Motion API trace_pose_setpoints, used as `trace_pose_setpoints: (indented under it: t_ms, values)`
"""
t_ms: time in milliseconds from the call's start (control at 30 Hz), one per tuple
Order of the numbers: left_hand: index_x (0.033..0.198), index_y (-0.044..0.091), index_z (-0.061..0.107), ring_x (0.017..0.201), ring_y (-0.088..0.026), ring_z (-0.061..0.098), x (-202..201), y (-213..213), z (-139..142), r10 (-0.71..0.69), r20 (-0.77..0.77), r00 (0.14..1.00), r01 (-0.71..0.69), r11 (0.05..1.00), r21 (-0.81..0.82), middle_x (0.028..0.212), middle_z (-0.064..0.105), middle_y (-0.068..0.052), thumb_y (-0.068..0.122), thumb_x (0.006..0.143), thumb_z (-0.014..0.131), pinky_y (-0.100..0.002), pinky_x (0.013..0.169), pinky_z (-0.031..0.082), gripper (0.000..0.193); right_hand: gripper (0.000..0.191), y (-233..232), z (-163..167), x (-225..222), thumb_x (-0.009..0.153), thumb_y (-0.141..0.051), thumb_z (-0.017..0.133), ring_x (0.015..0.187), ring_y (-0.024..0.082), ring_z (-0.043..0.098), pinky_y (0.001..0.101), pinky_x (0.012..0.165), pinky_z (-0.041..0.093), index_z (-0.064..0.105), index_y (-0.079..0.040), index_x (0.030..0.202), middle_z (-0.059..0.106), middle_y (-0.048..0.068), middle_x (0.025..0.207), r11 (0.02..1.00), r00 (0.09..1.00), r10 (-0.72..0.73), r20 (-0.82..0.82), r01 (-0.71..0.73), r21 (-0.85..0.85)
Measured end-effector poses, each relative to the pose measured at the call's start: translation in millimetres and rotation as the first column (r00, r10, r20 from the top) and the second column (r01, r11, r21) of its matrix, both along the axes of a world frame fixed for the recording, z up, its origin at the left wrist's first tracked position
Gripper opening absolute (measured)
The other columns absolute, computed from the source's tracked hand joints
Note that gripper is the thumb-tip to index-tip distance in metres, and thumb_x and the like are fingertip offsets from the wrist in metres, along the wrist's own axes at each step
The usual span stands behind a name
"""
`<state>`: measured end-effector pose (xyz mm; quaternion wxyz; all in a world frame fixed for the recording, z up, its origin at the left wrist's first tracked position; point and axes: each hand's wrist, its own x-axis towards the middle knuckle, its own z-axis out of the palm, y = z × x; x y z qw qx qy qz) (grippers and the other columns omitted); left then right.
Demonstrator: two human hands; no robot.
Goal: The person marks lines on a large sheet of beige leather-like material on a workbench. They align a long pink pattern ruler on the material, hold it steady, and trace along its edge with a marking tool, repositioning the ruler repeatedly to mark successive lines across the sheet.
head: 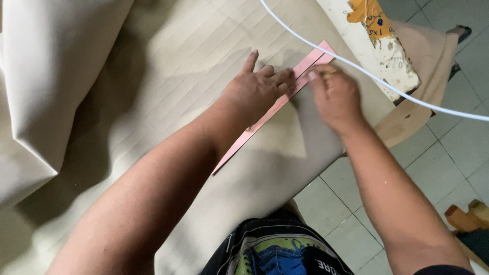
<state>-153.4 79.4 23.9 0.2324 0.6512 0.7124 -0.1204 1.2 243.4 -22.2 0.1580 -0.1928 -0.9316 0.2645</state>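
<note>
A long pink ruler (pixel 304 66) lies slantwise on beige fabric (pixel 168 66) marked with several parallel drawn lines. My left hand (pixel 257 89) presses flat on the ruler's middle, fingers spread. My right hand (pixel 333 94) is at the ruler's upper end, blurred, with fingers pinched together near the ruler's edge; a small marking tool may be in them, but I cannot make it out.
A white cord (pixel 387 84) crosses the upper right. The worn white table edge (pixel 392 61) shows beside an orange tag (pixel 369 15). Grey floor tiles (pixel 448 147) lie to the right, with wooden pieces (pixel 466 216) at the lower right. Bunched fabric (pixel 46 86) rises at the left.
</note>
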Motion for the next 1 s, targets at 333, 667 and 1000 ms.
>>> trace_pose_setpoints:
  t_ms: [333, 667, 1000]
  values:
    - [0.158, 0.023, 0.022, 0.154, -0.021, 0.012, 9, -51, 1, 0.12, 0.094, 0.988, -0.116, 0.992, -0.038, 0.167, 0.011, 0.011, 0.03, 0.084, 0.075, -0.077, 0.113, 0.01, 0.092, 0.01, -42, 4, 6, 0.102, -0.007, 0.062, 0.095, 0.034, 0.07, 0.0418, 0.084, 0.057, 0.07, -0.001, 0.104, 0.071, 0.015, 0.106, 0.97, 0.976, 0.207, -0.066, -0.196, 0.144]
    - [0.162, 0.031, 0.011, 0.156, -0.019, 0.003, 8, -59, 14, 0.156, 0.085, 0.984, -0.148, 0.984, -0.097, 0.168, 0.004, 0.017, 0.045, 0.068, 0.089, -0.079, 0.114, 0.008, 0.123, 0.011, -73, 3, 4, 0.103, -0.008, 0.06, 0.094, 0.032, 0.071, 0.0401, 0.082, 0.058, 0.069, -0.004, 0.107, 0.073, 0.013, 0.106, 0.969, 0.972, 0.233, -0.014, -0.231, 0.082]
    - [0.155, 0.039, 0.031, 0.16, -0.019, 0.008, 6, -89, -1, 0.077, 0.059, 0.995, -0.078, 0.997, 0.012, 0.172, 0.012, 0.011, 0.054, 0.07, 0.088, -0.076, 0.121, 0.008, 0.103, 0.02, -112, 1, 31, 0.107, -0.014, 0.057, 0.092, 0.024, 0.073, 0.0327, 0.082, 0.056, 0.072, -0.001, 0.105, 0.075, 0.012, 0.108, 0.949, 0.994, 0.104, -0.02, -0.106, -0.297]
